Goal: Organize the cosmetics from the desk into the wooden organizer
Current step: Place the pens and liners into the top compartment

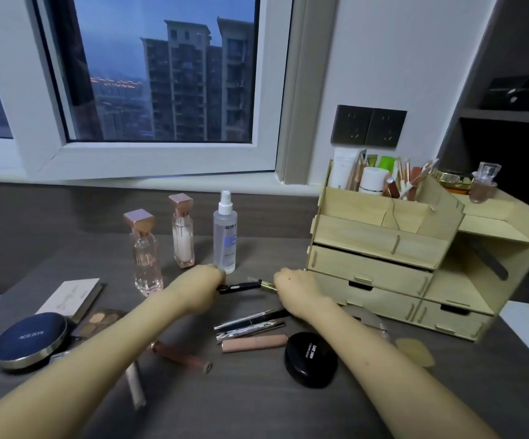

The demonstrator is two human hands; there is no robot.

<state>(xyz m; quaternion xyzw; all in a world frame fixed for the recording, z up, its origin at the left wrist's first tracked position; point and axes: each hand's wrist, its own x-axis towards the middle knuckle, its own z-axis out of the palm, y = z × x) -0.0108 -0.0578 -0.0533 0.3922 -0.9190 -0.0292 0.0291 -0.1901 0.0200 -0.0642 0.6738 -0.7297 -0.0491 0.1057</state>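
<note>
Hands are both out near the middle of the dark grey table (pixel 256 407). Your left hand (pixel 204 285) has its grip closed round one end of a slim black tube (pixel 241 286), which lies level and points toward your right hand (pixel 294 289). That one's grip is curled over a short gold piece (pixel 268 286) right at the tube's other end. Can't tell if the two are joined or just touching, since your fingers are tucked under the hand.

The pale plywood organizer with drawers (pixel 383 248) stands toward the table's far right corner, just beside your right hand. Its top compartments hold white tubes, brushes and sticks.

Loose stuff on the table:
- **Far edge:** Two pink glass bottles with rose-gold caps (pixel 146 258) and a clear spray bottle with a white nozzle (pixel 224 236) stand upright toward that edge.
- **Left edge:** There's a navy round compact (pixel 28 340) with a brown eyeshadow palette (pixel 98 321) right against it and a pale flat box (pixel 70 296) behind.
- **Nearer you than the hands:** Two thin black-and-silver pens (pixel 250 323) and a matte pink tube (pixel 255 343) lie side by side.
- **By the pink tube:** A black round jar (pixel 310 359) sits just beside its right end.
- **Around your left forearm:** A rosy lip gloss tube (pixel 180 356) and a pale stick (pixel 136 388) poke out from under it.
- **By the organizer:** A beige sponge (pixel 415 351) lies near its front.
</note>
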